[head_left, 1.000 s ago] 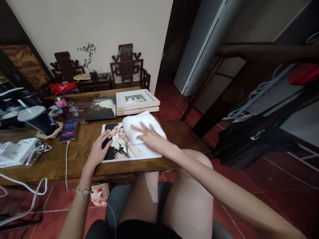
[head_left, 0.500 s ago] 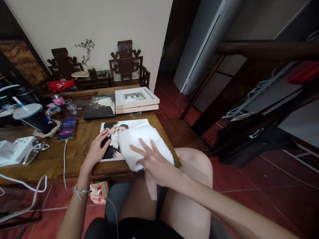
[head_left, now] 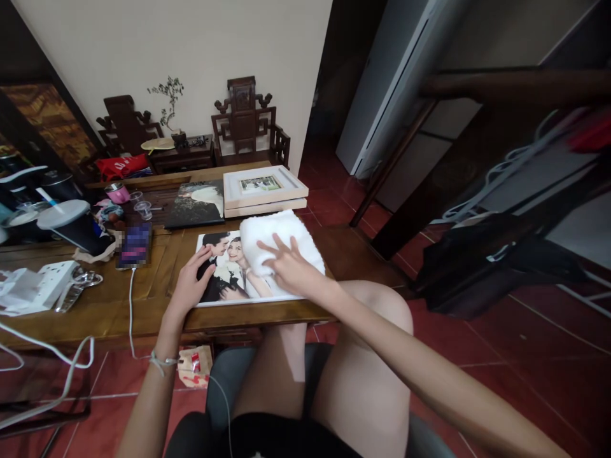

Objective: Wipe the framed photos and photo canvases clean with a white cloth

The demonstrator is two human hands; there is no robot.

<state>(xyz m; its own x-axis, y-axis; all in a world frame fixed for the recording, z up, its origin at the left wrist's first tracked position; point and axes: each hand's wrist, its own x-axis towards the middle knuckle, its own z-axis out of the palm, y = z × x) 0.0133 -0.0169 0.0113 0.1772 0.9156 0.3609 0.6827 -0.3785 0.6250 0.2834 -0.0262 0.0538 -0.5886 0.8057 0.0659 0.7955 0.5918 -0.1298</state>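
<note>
The right hand [head_left: 291,270] lies palm down on a white cloth [head_left: 306,236], fingers spread; the left hand [head_left: 188,283], loosely open, rests on the left edge of a photo [head_left: 236,273]. The photo lies along the front of a wooden table [head_left: 153,302]; beyond are a dark chair [head_left: 242,117] and pale wall [head_left: 200,38]. Flat and white-edged, it shows two people. Half a second ago the cloth overhung the near edge; now it sits farther back.

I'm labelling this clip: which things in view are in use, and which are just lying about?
In use:
white cloth, under the right hand
photo panel, partly under the left hand

Just lying about:
phone
lidded cup
framed picture
pink cup
</note>
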